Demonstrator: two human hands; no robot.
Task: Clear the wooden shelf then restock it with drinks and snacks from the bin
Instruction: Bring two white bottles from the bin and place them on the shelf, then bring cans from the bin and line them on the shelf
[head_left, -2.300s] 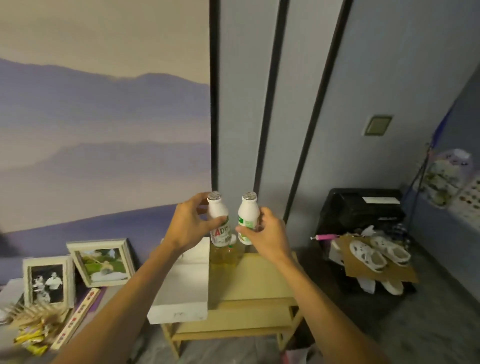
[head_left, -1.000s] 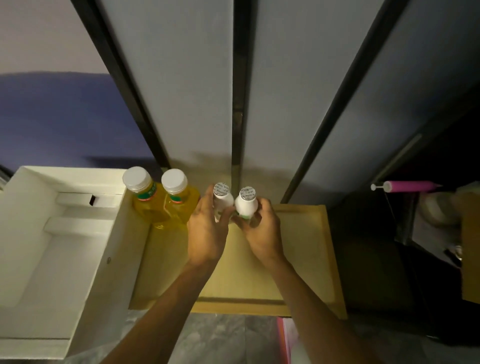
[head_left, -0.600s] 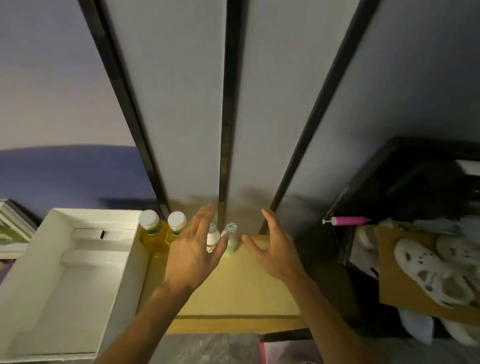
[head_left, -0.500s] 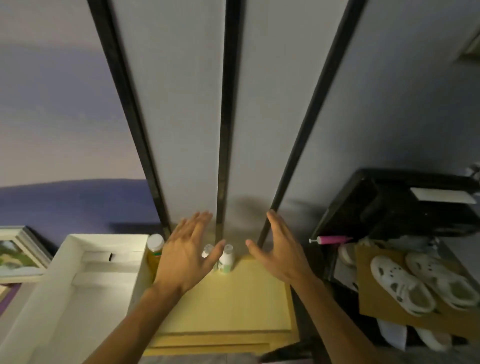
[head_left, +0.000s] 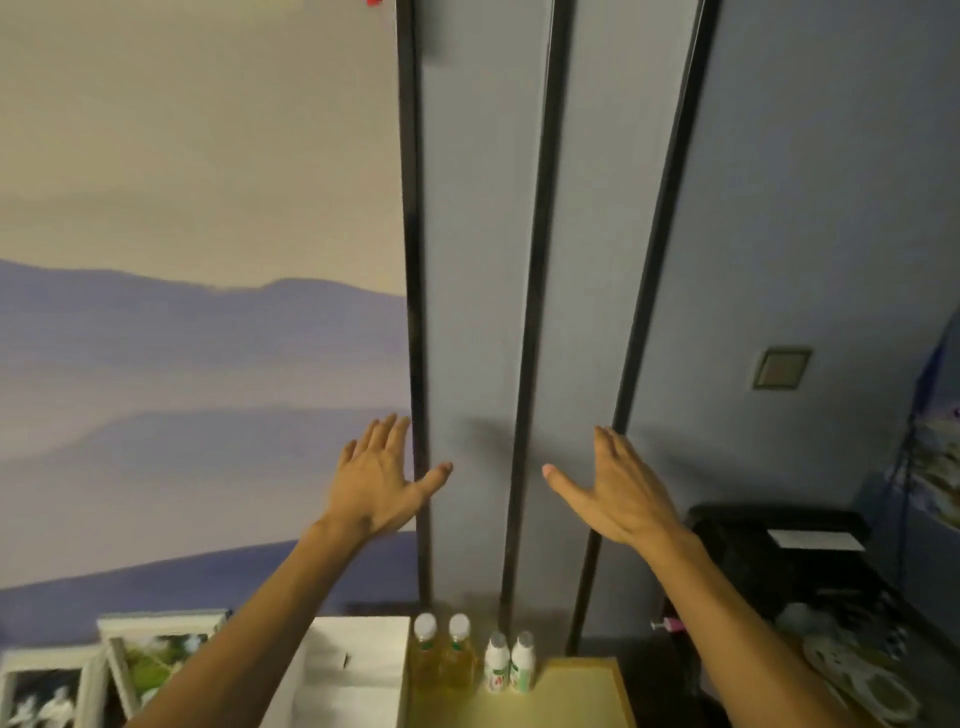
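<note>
The wooden shelf (head_left: 571, 696) shows its pale yellow top at the bottom middle. Two small white bottles (head_left: 509, 662) stand side by side at its back edge. To their left stand two yellow drink bottles (head_left: 441, 657) with white caps. My left hand (head_left: 379, 480) and my right hand (head_left: 618, 488) are raised in front of the wall, well above the bottles, fingers spread and holding nothing.
A white open box (head_left: 353, 675) sits left of the shelf. Framed pictures (head_left: 150, 654) lean against the wall at the lower left. A black cabinet (head_left: 779, 551) and white shoes (head_left: 857, 675) are at the lower right.
My hands set the two white bottles down beside the yellow ones, let go and rose away with fingers spread. The view tilted up toward the wall.
</note>
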